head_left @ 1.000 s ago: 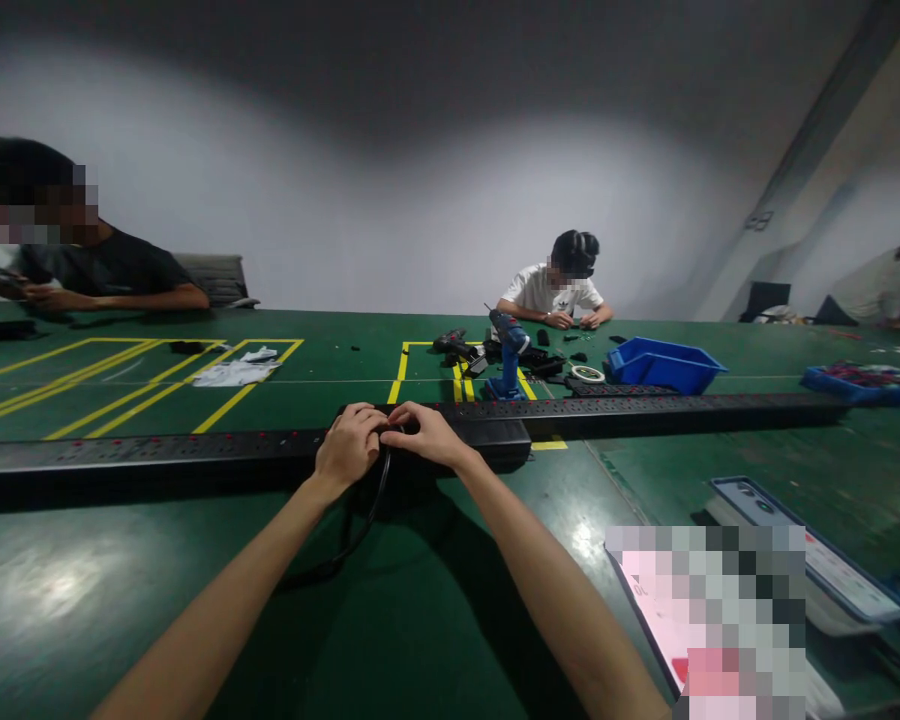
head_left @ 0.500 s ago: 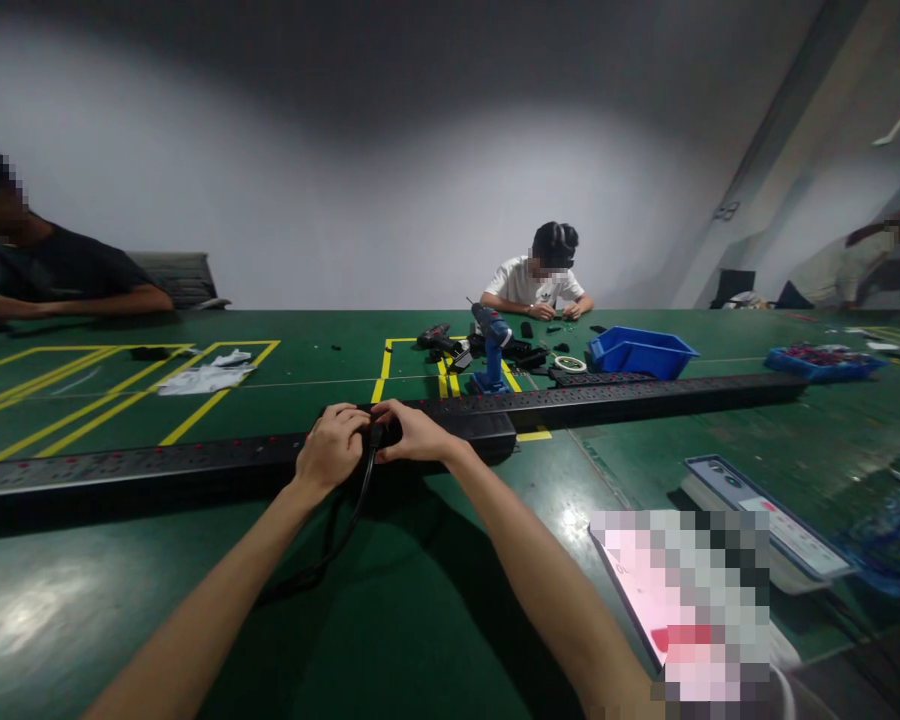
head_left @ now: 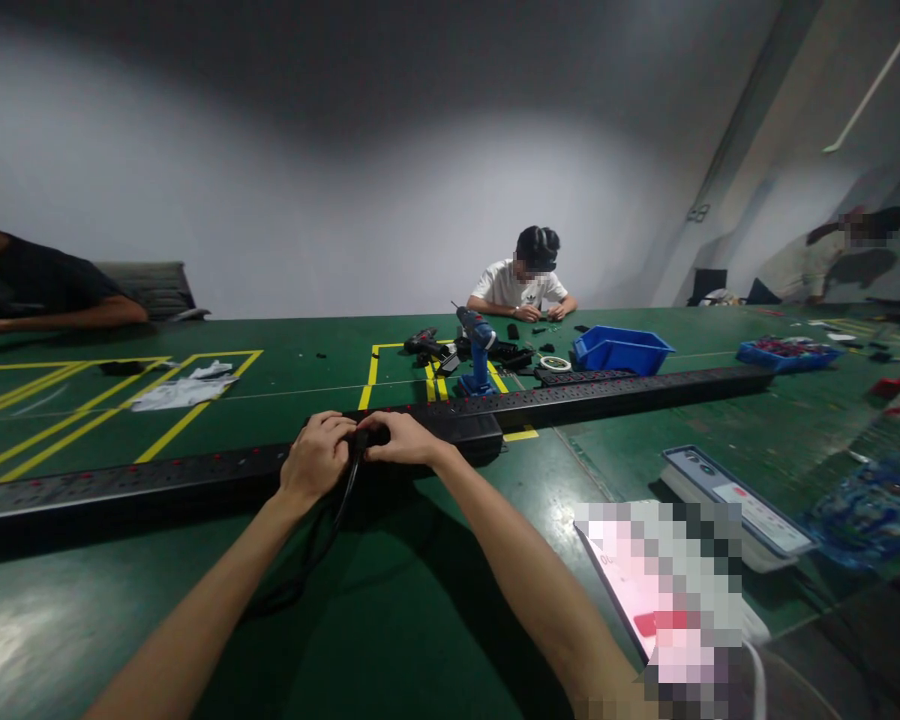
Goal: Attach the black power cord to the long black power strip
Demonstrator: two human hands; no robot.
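Note:
A long black power strip (head_left: 217, 462) with a row of sockets and red marks lies across the green table. At its middle, my left hand (head_left: 316, 455) curls its fingers over the strip's top, close beside a black plug (head_left: 361, 442). Fingers bent, my right hand (head_left: 403, 438) grips the plug from the other side; the exact contact is partly hidden by the fingers. A black cable (head_left: 345, 492) hangs from the plug down the strip's front and loops onto the table behind my left forearm.
Behind the strip stand a blue cordless drill (head_left: 478, 350), a tape roll (head_left: 555, 364) and a blue bin (head_left: 621, 350). A white cloth (head_left: 184, 390) lies left. At right are a phone (head_left: 645, 590), a white device (head_left: 739, 508) and a blue tray (head_left: 787, 355). Co-workers sit across.
The whole scene has shifted slightly left in view as the head turned right. Both hands keep the same place on the strip and the plug.

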